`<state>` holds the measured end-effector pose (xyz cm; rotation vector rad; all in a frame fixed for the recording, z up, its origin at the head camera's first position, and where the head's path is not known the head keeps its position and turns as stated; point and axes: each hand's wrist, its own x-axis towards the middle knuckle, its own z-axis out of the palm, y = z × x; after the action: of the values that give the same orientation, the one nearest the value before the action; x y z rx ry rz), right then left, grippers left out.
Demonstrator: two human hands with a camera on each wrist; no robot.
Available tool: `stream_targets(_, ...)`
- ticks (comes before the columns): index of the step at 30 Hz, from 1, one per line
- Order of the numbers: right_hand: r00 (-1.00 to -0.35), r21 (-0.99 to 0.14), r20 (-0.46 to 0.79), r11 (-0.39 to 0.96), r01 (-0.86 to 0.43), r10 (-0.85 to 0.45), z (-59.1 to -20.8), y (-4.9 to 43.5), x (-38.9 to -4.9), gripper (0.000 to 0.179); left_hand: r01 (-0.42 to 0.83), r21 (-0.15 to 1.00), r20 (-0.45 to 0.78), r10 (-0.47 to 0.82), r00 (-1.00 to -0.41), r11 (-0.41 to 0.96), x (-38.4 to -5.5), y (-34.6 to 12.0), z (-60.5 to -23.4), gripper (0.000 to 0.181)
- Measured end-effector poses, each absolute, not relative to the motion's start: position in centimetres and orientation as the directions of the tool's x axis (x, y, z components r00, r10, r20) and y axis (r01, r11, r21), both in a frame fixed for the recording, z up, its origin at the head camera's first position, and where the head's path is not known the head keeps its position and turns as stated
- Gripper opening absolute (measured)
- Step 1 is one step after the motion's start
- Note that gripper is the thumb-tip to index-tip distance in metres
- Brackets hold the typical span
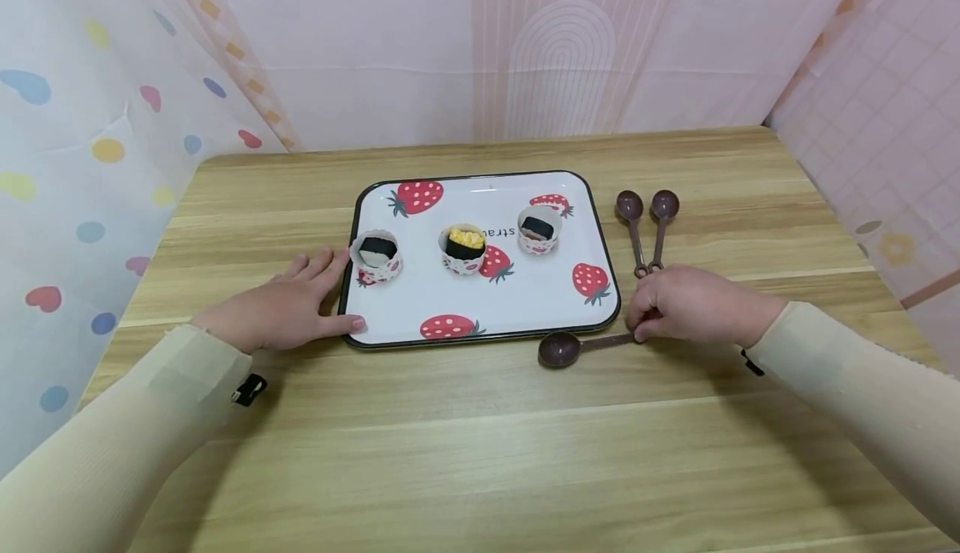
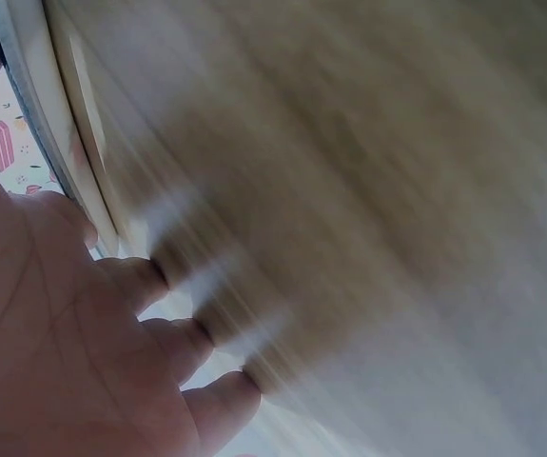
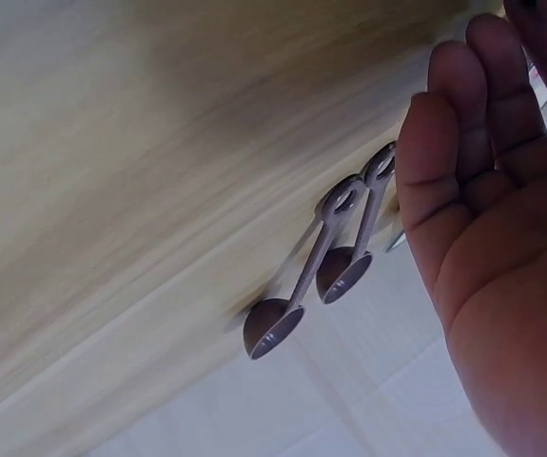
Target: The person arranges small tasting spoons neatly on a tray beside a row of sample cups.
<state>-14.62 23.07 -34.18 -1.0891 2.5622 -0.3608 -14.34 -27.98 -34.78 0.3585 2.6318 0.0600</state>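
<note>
Pinching the handle end of a brown scoop (image 1: 559, 349), the right hand (image 1: 693, 307) has its fingers curled together just off the near right corner of a white tray (image 1: 397, 311) printed with strawberries. The scoop's bowl lies to the left of those fingers, on the counter (image 1: 487, 453) just in front of the tray's near edge. Just beyond the same fingers lie two matching scoops (image 1: 628, 206), their handle ends near the knuckles and their bowls pointing away. The left hand (image 1: 288, 307) grasps nothing; its fingers are spread, the thumb over the tray's near left corner and the others beside its left edge. Just right of the left index fingertip stands a paper cup (image 1: 382, 271) with a black-banded piece inside. Farther right of those fingers stands a second cup (image 1: 463, 267) with a yellow-topped piece; the third cup (image 1: 537, 244) stands beyond and left of the right fingers.
</note>
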Motion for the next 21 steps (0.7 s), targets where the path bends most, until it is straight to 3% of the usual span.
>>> stream_targets(11, -0.606, -0.445, -0.288, 0.664, -0.601, -0.742, -33.97, 23.01, -14.57, 0.02, 0.244, 0.105, -0.456, 0.264, -0.85, 0.964, -14.33, -27.95, -34.7, 0.126)
stream_targets(21, -0.668, -0.533, -0.303, 0.702, -0.473, -0.68, -33.21, 22.78, -14.61, 0.016, 0.244, 0.098, -0.462, 0.261, -0.848, 0.965, -14.44, -28.03, -34.9, 0.126)
